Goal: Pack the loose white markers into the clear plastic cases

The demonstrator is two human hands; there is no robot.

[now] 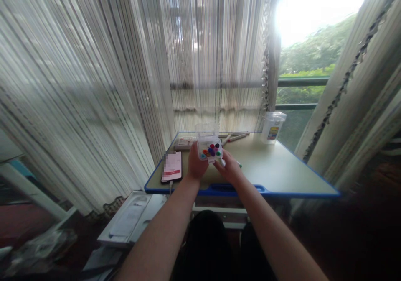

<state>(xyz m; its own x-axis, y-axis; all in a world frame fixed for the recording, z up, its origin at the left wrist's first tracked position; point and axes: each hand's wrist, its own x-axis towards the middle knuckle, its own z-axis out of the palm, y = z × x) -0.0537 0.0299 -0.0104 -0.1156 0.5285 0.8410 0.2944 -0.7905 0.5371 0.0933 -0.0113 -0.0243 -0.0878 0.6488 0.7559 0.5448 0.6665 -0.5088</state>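
Observation:
A clear plastic box (209, 141) with its lid raised is held up over the table. Inside stand several markers (211, 150), their coloured ends facing me. My left hand (198, 162) is closed round the left side of the box. Close against the box's right front corner, my right hand (228, 164) is closed, with a whitish marker (222, 162) showing at its fingertips. Part of the right fingers is hidden. A small green tip (239, 164) shows just beyond the right hand; whether it is held I cannot tell.
A phone (172, 167) with a cable lies at the table's left. Behind it is a flat clear case (184, 143). Loose markers (236, 138) lie at the back, and a clear container (273, 127) stands back right. The table (282, 168) has a blue edge; curtains hang behind.

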